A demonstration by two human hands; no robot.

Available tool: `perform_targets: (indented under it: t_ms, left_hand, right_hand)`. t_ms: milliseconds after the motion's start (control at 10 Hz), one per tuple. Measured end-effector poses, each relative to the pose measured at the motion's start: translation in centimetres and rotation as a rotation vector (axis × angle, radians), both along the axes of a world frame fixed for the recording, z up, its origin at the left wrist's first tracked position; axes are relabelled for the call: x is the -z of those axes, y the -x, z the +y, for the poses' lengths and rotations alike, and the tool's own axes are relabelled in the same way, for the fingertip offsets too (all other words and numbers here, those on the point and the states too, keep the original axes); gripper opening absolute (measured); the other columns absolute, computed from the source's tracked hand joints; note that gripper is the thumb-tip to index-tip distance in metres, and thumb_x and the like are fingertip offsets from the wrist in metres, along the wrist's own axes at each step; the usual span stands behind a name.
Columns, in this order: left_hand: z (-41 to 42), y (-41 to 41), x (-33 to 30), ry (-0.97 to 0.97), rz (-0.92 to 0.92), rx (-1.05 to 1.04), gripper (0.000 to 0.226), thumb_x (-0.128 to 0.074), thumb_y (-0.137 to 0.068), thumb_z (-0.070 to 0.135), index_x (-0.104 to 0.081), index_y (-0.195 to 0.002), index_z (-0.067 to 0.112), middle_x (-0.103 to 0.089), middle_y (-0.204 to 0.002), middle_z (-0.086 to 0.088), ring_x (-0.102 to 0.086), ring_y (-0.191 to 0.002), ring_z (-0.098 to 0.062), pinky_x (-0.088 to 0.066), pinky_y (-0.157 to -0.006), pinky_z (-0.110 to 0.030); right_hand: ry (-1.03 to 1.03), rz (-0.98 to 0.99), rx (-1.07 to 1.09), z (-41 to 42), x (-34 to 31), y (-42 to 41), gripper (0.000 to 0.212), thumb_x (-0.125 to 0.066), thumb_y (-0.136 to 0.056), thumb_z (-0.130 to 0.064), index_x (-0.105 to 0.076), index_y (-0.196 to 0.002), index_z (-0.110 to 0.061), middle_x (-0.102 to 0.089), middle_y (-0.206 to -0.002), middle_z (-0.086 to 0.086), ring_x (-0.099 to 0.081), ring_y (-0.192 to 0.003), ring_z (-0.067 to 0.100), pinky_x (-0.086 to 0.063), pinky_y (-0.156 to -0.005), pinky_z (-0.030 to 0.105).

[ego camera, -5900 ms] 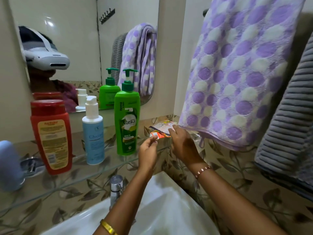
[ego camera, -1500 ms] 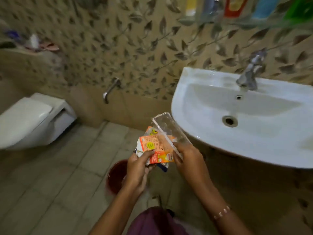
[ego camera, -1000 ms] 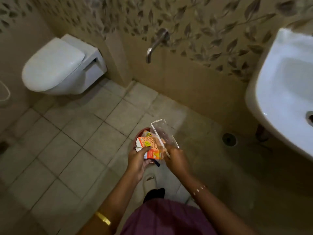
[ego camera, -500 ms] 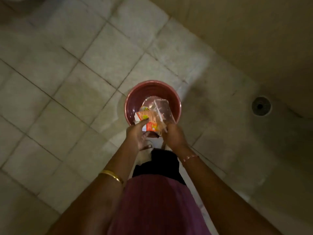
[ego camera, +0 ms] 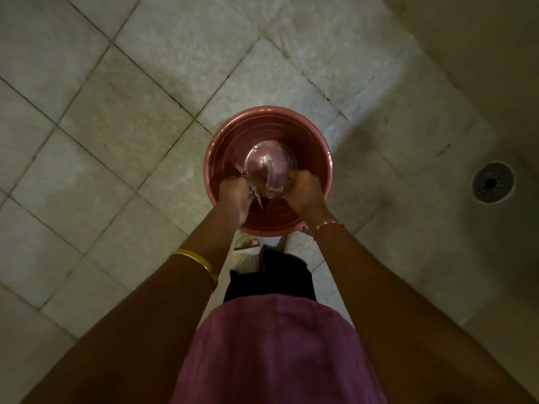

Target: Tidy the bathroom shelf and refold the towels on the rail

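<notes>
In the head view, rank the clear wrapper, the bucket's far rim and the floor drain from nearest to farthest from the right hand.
1. Clear wrapper: touching the right hand, inside the bucket.
2. Bucket's far rim: straight ahead of the hand.
3. Floor drain: far off to the right, on the tiles.

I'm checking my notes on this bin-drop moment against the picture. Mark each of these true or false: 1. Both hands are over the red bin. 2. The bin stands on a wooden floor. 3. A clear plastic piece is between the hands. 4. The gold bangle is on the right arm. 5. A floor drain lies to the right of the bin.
1. True: the left hand and right hand reach into the mouth of the red bin.
2. False: it stands on a grey tiled floor.
3. True: a clear plastic piece is between them.
4. False: the gold bangle is on the left arm; the right wrist has a thin pink bracelet.
5. True: the floor drain is there.
</notes>
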State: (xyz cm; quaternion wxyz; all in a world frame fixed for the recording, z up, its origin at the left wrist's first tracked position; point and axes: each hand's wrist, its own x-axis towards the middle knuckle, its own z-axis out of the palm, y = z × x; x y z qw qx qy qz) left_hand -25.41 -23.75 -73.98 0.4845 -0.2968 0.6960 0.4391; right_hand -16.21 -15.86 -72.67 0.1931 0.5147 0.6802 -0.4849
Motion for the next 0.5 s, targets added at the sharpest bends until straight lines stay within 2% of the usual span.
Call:
perform_targets:
  t_ms: [100, 200, 300, 400, 500]
  left_hand:
    - [0.7, 0.2, -1.7, 0.006, 0.046, 0.072, 0.034, -0.037, -0.09, 0.0, -0.051, -0.061, 0.012, -0.051, -0.046, 0.0, -0.049, -0.043, -0.011, -0.039, -0.047, -0.019]
    - [1.6, 0.5, -3.7, 0.012, 0.056, 0.134, 0.029, -0.041, -0.091, 0.005, -0.053, -0.067, 0.016, -0.054, -0.068, -0.003, -0.052, -0.063, -0.016, -0.046, -0.054, -0.02]
    - [2.5, 0.9, -5.1, 0.011, 0.057, 0.196, 0.029, -0.039, -0.093, 0.009, -0.052, -0.069, 0.018, -0.051, -0.074, 0.001, -0.05, -0.073, -0.014, -0.043, -0.064, -0.026]
    - [3.0, 0.7, -6.9, -0.01, 0.034, 0.187, 0.021, -0.037, -0.094, 0.01, -0.058, -0.093, 0.012, -0.055, -0.084, 0.0, -0.052, -0.076, -0.011, -0.041, -0.065, -0.024]
    - [3.0, -0.4, -9.4, -0.046, 0.014, 0.198, 0.03, -0.036, -0.095, 0.011, -0.053, -0.118, 0.005, -0.058, -0.091, -0.001, -0.055, -0.078, -0.01, -0.044, -0.062, -0.02]
  right_hand:
    - [0.012, -0.003, 0.029, 0.3, -1.3, -0.6, 0.022, -0.047, -0.082, 0.005, -0.066, -0.093, 0.006, -0.067, -0.091, 0.023, -0.061, -0.089, 0.034, -0.045, -0.075, 0.033]
    - [0.01, 0.035, 0.045, 0.6, -3.6, -1.0, 0.022, -0.048, -0.081, 0.002, -0.067, -0.092, 0.005, -0.068, -0.094, 0.023, -0.061, -0.09, 0.036, -0.043, -0.072, 0.031]
    - [-0.019, 0.067, 0.028, 1.1, -5.2, -1.1, 0.019, -0.051, -0.082, -0.001, -0.068, -0.09, 0.003, -0.069, -0.095, 0.022, -0.062, -0.091, 0.035, -0.037, -0.065, 0.023]
    - [-0.011, 0.068, 0.033, 1.5, -6.5, -0.9, 0.021, -0.05, -0.083, -0.001, -0.068, -0.094, 0.0, -0.07, -0.096, 0.019, -0.062, -0.089, 0.028, -0.034, -0.063, 0.018]
    - [-0.028, 0.055, 0.066, 2.0, -8.1, -1.1, 0.022, -0.05, -0.083, -0.001, -0.067, -0.098, -0.001, -0.069, -0.099, 0.018, -0.062, -0.093, 0.03, -0.039, -0.071, 0.022]
